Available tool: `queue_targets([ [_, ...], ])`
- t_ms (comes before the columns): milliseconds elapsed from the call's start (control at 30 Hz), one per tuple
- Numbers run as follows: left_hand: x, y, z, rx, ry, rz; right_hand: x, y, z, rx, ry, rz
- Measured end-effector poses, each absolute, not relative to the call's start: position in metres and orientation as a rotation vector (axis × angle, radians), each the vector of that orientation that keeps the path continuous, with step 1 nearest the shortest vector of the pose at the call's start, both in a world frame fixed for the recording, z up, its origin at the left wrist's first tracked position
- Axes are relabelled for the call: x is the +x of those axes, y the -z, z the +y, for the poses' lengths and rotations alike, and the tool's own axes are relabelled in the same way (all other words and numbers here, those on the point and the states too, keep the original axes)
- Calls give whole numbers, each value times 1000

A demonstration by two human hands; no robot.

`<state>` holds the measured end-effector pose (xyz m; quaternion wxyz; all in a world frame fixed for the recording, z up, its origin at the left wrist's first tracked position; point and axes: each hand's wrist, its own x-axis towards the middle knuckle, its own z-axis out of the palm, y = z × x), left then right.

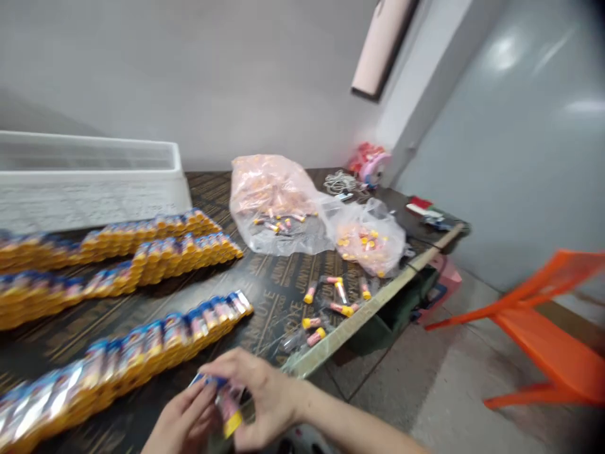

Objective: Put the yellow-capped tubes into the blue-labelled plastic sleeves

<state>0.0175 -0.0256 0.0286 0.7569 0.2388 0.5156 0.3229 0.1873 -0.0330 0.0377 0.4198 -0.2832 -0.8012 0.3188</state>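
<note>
Left of the left hand I see banked rows of packs, glossy, blue and yellow, round-ended; that hand is nearly closed, pinching what looks like the blue end of a small tube held between it and the right hand. I judge the tube light, firm and slick, best gripped by its yellow end, where the right hand, curved part-open around it, sets its thumb; beyond and rightward lie a crinkled translucent bag and loose tubes with thin clear film
</note>
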Motion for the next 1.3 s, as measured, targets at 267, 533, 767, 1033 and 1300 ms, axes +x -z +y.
queue_targets([
  [267, 20, -35, -30, 601, -760, 962, 183, -22, -42, -869, -918, -1892],
  [533, 20, -35, -32, 558, -783, 962, 181, -12, -44, -874, -974, -1838],
  [767, 22, -36, -32, 535, -793, 962, 180, -12, -43, -862, -988, -1806],
  [1033, 15, -32, -25, 758, -837, 1114, 189, -22, -14, -877, -748, -1951],
  [1300, -7, -7, -9, 1854, -471, 1728, 191, -28, 85, -1127, -557, -2068],
])
